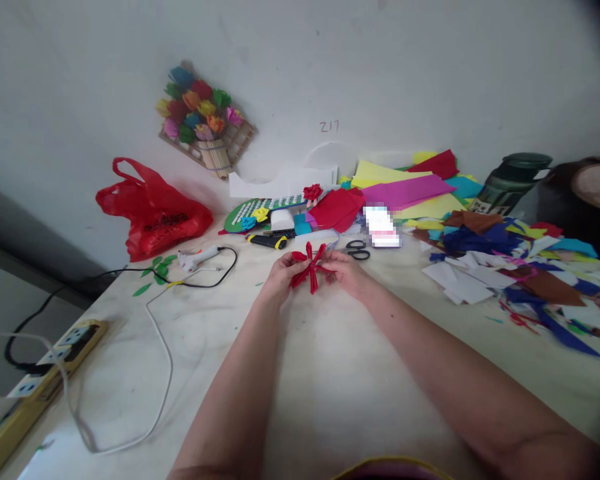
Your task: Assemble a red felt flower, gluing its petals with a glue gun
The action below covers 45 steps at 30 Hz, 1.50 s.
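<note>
Between my two hands, above the middle of the table (325, 373), is a red folded flower (311, 269) with several narrow petals spread out like a star. My left hand (281, 272) pinches its petals on the left side. On the right side, the fingers of my right hand (347, 272) are closed on other petals. Black-handled scissors (359, 251) lie just beyond my right hand, and a yellow-and-black utility knife (267, 241) lies beyond my left. A finished-looking red flower (313, 192) rests farther back, near yellow and blue ones.
A glue gun (197, 257), green leaf pieces (161, 270) and cables are at left, with a power strip (65, 360) at the edge. A red bag (155, 213) stands behind. Coloured sheets (405, 193), a lit phone (381, 227), scraps (530, 267) and a dark bottle (513, 180) are right.
</note>
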Available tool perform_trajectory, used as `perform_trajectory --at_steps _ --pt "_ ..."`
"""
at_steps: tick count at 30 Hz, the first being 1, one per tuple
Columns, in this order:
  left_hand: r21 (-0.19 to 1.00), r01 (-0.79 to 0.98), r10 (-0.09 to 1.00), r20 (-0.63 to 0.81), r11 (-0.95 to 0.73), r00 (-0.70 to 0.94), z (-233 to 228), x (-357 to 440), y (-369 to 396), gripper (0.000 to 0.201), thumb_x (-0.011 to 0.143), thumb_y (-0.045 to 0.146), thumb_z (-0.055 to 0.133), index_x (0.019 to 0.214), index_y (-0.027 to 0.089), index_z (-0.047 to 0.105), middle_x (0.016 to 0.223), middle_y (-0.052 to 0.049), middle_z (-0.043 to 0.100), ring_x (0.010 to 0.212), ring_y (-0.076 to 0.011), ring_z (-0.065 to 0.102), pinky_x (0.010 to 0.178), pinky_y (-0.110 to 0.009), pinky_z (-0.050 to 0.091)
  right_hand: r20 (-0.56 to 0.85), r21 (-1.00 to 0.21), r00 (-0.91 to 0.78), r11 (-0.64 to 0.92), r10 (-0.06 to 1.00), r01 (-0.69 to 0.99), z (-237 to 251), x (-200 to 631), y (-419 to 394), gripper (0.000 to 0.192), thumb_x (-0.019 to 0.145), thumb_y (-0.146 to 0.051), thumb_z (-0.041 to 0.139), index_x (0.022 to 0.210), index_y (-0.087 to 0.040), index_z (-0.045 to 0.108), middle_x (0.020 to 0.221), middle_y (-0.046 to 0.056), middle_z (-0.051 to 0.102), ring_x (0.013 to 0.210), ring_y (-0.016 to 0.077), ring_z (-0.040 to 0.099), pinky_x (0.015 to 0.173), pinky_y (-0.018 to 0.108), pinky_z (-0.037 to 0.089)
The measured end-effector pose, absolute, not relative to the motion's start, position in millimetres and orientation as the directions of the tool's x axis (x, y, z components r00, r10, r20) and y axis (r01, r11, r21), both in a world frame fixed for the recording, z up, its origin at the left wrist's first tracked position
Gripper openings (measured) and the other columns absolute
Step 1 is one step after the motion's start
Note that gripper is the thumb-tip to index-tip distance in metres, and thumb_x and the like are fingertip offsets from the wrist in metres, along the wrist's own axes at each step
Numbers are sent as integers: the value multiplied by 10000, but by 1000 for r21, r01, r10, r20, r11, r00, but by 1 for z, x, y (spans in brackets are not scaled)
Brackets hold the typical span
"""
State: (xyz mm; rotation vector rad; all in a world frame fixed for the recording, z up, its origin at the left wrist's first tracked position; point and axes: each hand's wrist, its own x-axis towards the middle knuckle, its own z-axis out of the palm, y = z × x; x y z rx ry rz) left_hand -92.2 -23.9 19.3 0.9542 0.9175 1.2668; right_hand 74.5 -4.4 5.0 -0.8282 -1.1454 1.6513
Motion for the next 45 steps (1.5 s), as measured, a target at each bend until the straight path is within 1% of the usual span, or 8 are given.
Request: perform_trajectory --at_steps 5,10,13,17,26,36,41,45 --pt "936 -345 997 -60 74 51 18 -92 -23 401 480 269 854 737 136 576 640 9 612 556 -105 570 545 -224 417 14 -951 -259 -67 966 -302 6 72 -3 260 631 -408 683 759 -181 666 677 11 647 628 157 577 534 273 417" --pt "933 -353 996 -41 65 74 19 -89 -24 474 462 223 864 850 144 604 731 -3 652 634 -127 613 614 -246 453 54 -967 -159 12 986 -254 10 65 -5 280 543 -421 753 625 -177 643 612 -22 601 632 133 541 669 299 426" --pt "942 -325 992 -41 78 120 19 -87 -25 455 467 221 869 841 124 629 760 -30 667 668 -133 618 643 -252 456 35 -969 -162 -6 986 -246 12 65 -7 294 524 -430 763 601 -179 631 585 -30 585 609 130 527 663 306 426" --pt "957 -258 985 -95 130 140 18 -88 -26 387 485 267 868 757 101 649 675 -33 647 573 -109 568 563 -237 406 35 -965 -191 -17 981 -263 11 68 -7 274 550 -418 755 647 -181 657 627 -11 629 633 145 559 668 313 439" --pt "952 -286 985 -62 107 162 16 -88 -27 359 504 275 860 751 117 654 616 -9 606 517 -93 525 495 -222 352 45 -961 -190 -9 981 -275 11 70 -4 197 550 -351 695 630 -176 655 601 -7 623 615 148 554 641 311 433" --pt "957 -275 985 -48 94 168 14 -86 -28 381 491 263 866 749 127 621 602 -2 592 491 -90 508 469 -222 339 45 -995 -102 35 994 -98 12 67 -5 137 550 -322 601 600 -196 582 560 -26 561 572 138 497 580 295 398" --pt "953 -293 987 -33 79 158 14 -85 -28 388 478 253 871 744 137 613 611 -1 598 494 -87 501 475 -221 330 100 -991 35 103 994 -84 5 63 -1 306 550 -318 610 834 -226 544 702 -16 606 635 163 551 615 312 432" --pt "962 -267 989 -18 58 149 12 -85 -26 389 475 270 871 740 131 623 598 3 593 484 -81 478 469 -221 301 214 -973 133 198 968 122 0 65 2 228 581 -332 607 773 -233 533 690 -15 572 598 147 496 591 299 403"
